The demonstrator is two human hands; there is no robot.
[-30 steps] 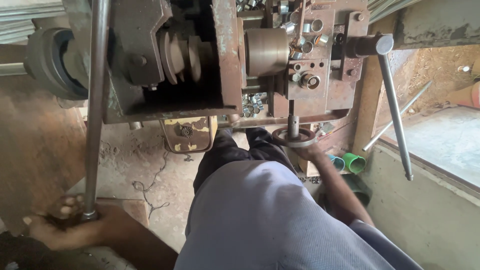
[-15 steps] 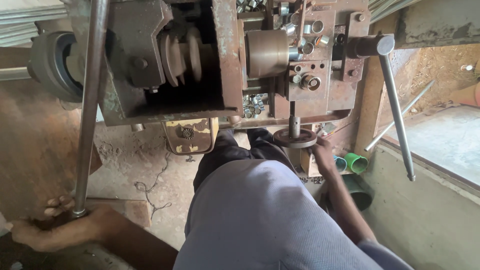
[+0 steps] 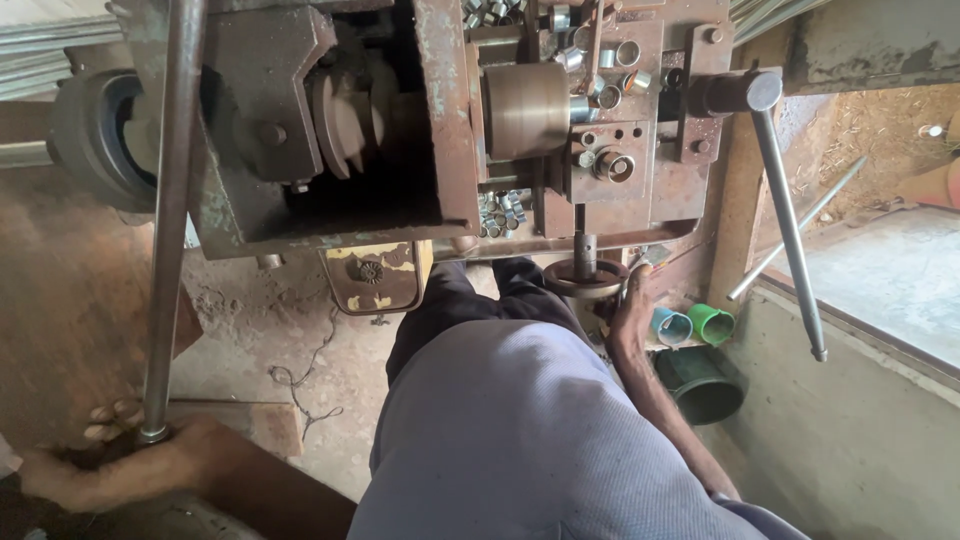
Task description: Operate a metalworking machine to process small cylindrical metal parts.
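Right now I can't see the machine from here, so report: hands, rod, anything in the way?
Left hand gripped on long steel rod at its near end. Right hand on small handwheel under the rusty machine. Nothing blocking either grip.

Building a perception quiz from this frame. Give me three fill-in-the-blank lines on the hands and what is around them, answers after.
1. The left hand grips the lower end of a long metal ____.
2. The right hand rests on the small round ____ under the rusty machine.
3. Beside the right hand lie a blue pipe piece and a ____ one.

Missing words: rod; handwheel; green
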